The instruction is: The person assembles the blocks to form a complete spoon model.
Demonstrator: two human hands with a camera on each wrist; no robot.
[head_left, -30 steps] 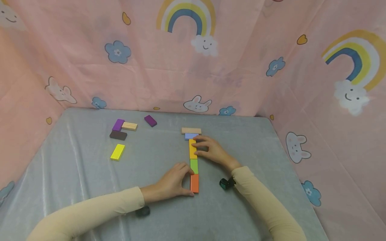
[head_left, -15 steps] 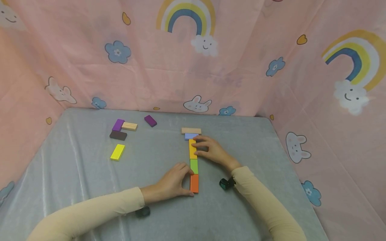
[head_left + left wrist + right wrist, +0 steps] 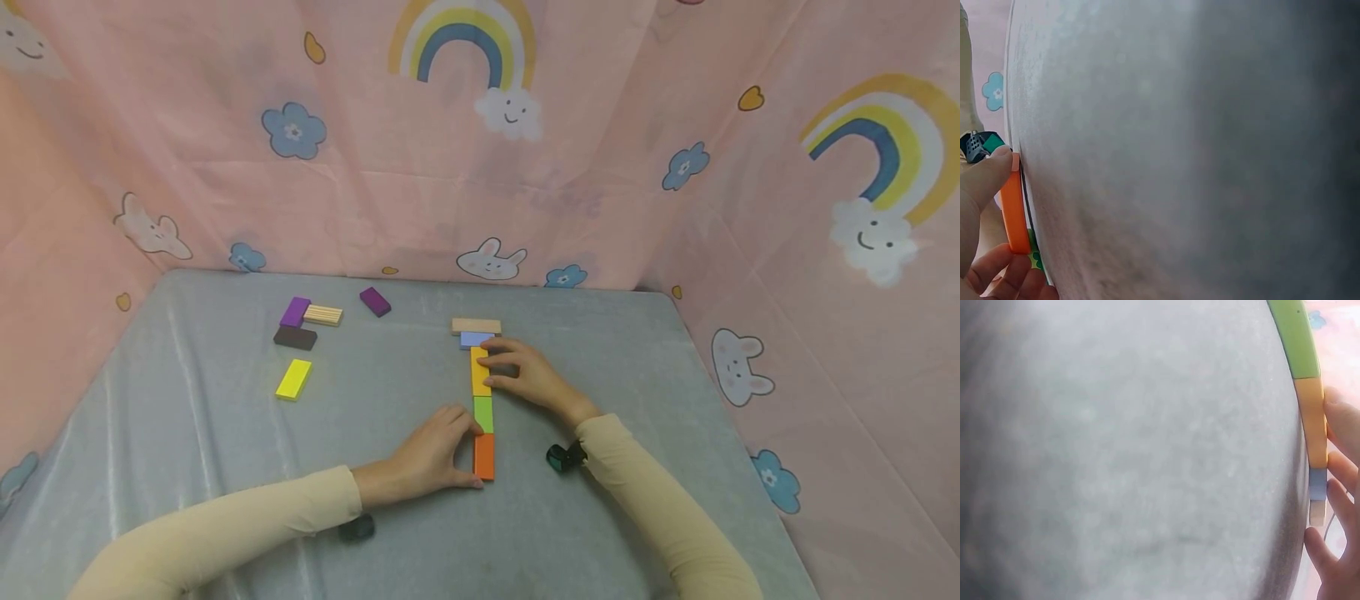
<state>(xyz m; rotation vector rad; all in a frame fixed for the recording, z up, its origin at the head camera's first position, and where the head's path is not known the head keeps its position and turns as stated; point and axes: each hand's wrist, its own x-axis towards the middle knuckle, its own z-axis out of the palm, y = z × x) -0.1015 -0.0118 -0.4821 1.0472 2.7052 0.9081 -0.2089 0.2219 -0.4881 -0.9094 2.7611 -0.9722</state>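
Five flat blocks lie end to end in a line on the table. In the head view my left hand (image 3: 420,457) pinches the orange block (image 3: 484,457) at the near end, thumb at one end and forefinger at the other. The left wrist view shows the same grip on the orange block (image 3: 1015,212). My right hand (image 3: 532,377) rests its fingertips on the amber block (image 3: 479,371), apparently without gripping it. Between those two lies a green block (image 3: 483,414). Beyond the amber one are a blue block (image 3: 476,340) and a tan block (image 3: 476,326), both set crosswise.
Back left, a purple block (image 3: 296,312), a ridged wooden block (image 3: 324,315) and a dark brown block (image 3: 296,337) lie together. A yellow block (image 3: 293,380) is nearer, a dark purple block (image 3: 375,302) farther right. Grey cloth covers the table (image 3: 390,383); pink curtains surround it.
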